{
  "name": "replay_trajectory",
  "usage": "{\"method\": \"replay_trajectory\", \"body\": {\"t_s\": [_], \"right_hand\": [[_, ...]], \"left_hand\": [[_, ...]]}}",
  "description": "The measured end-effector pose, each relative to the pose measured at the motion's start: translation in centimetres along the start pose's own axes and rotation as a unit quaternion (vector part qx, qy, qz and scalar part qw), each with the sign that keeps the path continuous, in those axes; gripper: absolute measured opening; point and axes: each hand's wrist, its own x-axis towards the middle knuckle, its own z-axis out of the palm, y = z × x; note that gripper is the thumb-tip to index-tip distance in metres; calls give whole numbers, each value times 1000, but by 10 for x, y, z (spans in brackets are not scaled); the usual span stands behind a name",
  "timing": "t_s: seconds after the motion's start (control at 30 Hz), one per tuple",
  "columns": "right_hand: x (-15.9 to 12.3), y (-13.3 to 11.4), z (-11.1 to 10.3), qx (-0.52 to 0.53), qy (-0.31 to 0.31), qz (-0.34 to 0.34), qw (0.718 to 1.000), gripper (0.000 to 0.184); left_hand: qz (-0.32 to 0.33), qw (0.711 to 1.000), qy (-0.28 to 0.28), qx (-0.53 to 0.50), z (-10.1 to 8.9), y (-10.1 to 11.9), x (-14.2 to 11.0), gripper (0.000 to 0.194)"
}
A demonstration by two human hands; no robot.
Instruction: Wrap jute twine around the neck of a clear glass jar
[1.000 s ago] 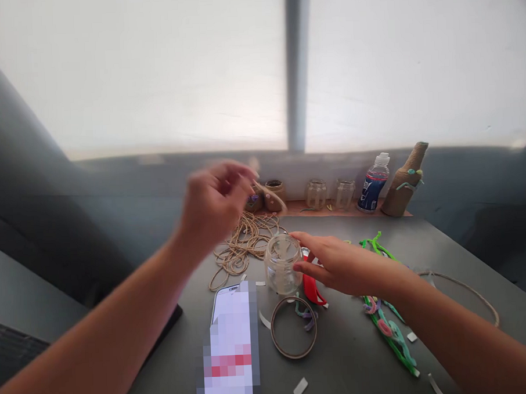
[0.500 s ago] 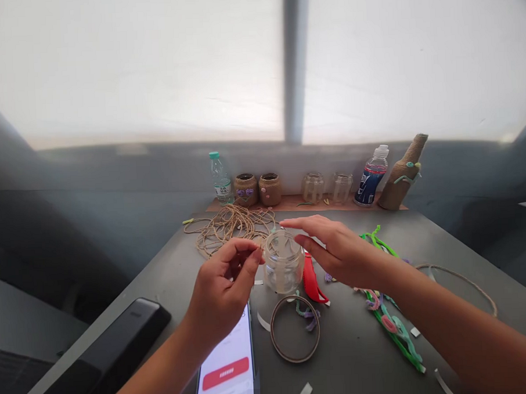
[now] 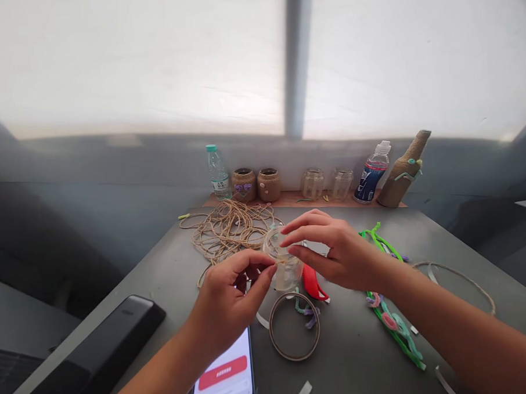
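Glass jar [image 3: 288, 271] between left hand [image 3: 232, 297] and right hand [image 3: 335, 249]

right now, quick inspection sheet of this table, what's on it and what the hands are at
surface: grey table, flat, with craft materials spread across it
job's things: glass jar upright between the hands; loose jute twine in a heap behind it
hands: left hand pinched at the jar's side, anything held too small to tell; right hand curved at the jar, fingers apart, contact unclear
clutter: red strip, brown ring, green pipe cleaners, white paper scrap, lit phone
cables: nothing seen
surroundings: wooden ledge holding twine-wrapped jars and a twine-wrapped bottle
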Motion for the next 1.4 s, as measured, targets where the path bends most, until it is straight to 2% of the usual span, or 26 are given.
{"method": "replay_trajectory", "body": {"t_s": [0.13,0.27,0.63,0.9,1.17,1.3,1.4], "right_hand": [[2,-5,5,-5,0,-25,1000,12],[1,-6,8,-10,9,-21,1000,12],[-1,-10,12,10,24,46,999,13],[-2,-14,16,-50,35,20,998,10],[-1,-17,12,32,25,91,995,14],[1,-17,9,54,10,96,994,15],[1,-17,12,35,25,90,995,11]], "left_hand": [[4,1000,16,8,0,3,-1,10],[0,1000,30,7,0,4,0,7],[-12,998,59,10,0,8,1,6],[-10,998,65,7,-2,7,4,5],[-35,997,65,-9,-5,1,4,10],[-35,998,61,1,-5,-1,3,13],[-29,998,60,10,-6,-2,4,14]]}}
